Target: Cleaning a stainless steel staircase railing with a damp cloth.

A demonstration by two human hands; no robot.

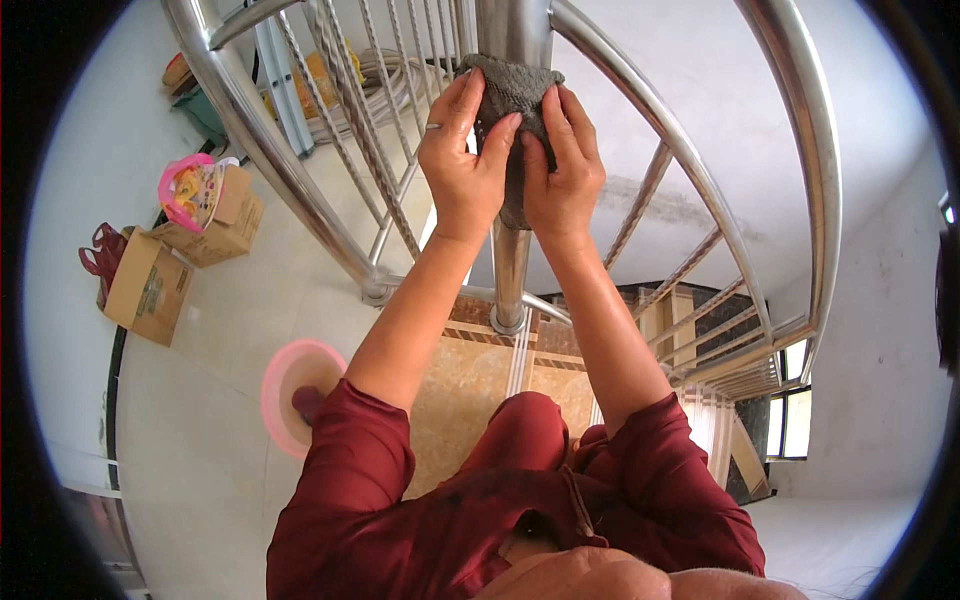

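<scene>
A dark grey cloth (514,86) lies against the thick upright stainless steel post (512,30) straight in front of me, its lower end hanging down over the post. My left hand (465,154) grips the cloth's left edge between fingers and thumb and wears a ring. On the right side, my right hand (562,165) pinches the same cloth, with its fingers near the top corner. Both thumbs are close together at the middle of the cloth. Behind the cloth, part of the post is hidden.
Curved steel handrails (817,150) and twisted balusters (352,112) flank the post. A pink basin (274,397) holding water and a dark cloth stands on the floor at left. Beyond are cardboard boxes (154,289), a coiled hose (390,90) and descending stairs (675,315) at right.
</scene>
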